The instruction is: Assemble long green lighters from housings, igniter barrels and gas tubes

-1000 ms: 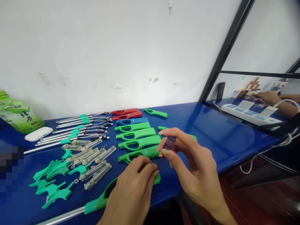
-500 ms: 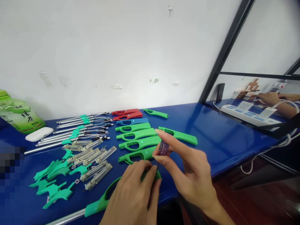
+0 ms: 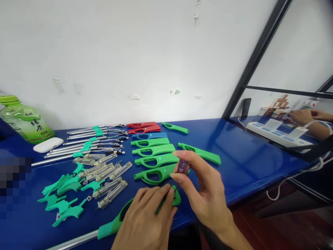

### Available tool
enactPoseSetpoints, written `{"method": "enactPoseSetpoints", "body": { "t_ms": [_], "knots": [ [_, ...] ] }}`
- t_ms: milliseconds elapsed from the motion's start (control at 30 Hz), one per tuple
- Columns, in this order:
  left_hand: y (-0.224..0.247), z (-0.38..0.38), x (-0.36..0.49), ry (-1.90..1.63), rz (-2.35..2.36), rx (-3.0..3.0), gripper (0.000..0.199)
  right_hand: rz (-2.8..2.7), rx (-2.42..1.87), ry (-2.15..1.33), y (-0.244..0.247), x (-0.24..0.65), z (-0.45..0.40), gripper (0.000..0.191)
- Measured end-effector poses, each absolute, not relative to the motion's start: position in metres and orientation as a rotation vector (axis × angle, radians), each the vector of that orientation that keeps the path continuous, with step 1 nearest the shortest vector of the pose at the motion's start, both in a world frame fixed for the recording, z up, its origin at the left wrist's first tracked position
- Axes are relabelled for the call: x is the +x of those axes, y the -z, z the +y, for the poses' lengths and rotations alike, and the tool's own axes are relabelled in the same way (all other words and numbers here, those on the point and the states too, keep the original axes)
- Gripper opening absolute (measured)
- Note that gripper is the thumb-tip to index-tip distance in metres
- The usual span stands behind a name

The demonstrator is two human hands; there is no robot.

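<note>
My right hand (image 3: 208, 187) pinches the purple handle of a small screwdriver (image 3: 182, 166) between thumb and fingers. Its thin shaft points down at the end of a green long-neck lighter (image 3: 177, 198). My left hand (image 3: 148, 217) is closed over that lighter's handle and covers much of it. A metal tube (image 3: 75, 240) sticks out from the lighter's front toward the lower left. Just beyond my hands lie several green lighter casing halves (image 3: 156, 160), a blue casing half (image 3: 149, 135) and red ones (image 3: 144, 129).
To the left are clear fuel tanks (image 3: 111, 194), teal triggers (image 3: 69, 212) and metal lighter tubes with wires (image 3: 85, 146). A green tea bottle (image 3: 28, 121) and a white case (image 3: 48, 145) stand behind. A power strip (image 3: 278, 133) and another person's hands (image 3: 304, 116) are at right.
The view has shifted slightly. The tip of the screwdriver's shaft and the lighter's end now show more clearly beside my left fingers. Both hands keep their grips.
</note>
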State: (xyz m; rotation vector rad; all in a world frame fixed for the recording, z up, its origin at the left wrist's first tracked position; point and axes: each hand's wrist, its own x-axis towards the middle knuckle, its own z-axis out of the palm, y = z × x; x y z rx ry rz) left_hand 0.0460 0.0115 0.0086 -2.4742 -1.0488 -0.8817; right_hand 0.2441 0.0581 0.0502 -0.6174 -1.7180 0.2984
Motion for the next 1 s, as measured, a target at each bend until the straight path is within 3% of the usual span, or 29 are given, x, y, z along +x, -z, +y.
{"method": "enactPoseSetpoints", "body": {
  "t_ms": [367,933,1000],
  "knots": [
    [-0.004,0.009,0.046,0.83,-1.06,-2.41,0.039,-1.525,-0.547,-0.408,-0.041,0.24,0.052,0.053],
    [-0.003,0.008,0.048,0.832,-1.063,-2.421,0.042,-1.604,-0.502,-0.241,-0.063,0.251,0.055,0.027],
    [-0.002,0.007,0.048,0.832,-1.073,-2.418,0.041,-1.687,-0.52,-0.314,-0.063,0.253,0.052,0.032]
  ]
}}
